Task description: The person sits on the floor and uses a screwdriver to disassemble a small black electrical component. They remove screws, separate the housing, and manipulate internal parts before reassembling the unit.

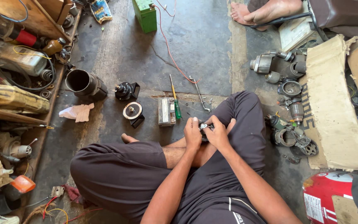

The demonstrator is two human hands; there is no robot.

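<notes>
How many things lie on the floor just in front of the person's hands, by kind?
Horn-like round parts: 2 (black one, one with pale disc)
Screwdriver: 1
Small grey box-shaped block: 1
Bent metal wrench: 1
White rag: 1
Total: 6

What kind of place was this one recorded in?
Most likely a small floor-level repair workshop for motors or vehicle electrical parts. Worn metal motor housings lie heaped on the concrete floor, beside a green battery with red wire and a screwdriver.
</notes>
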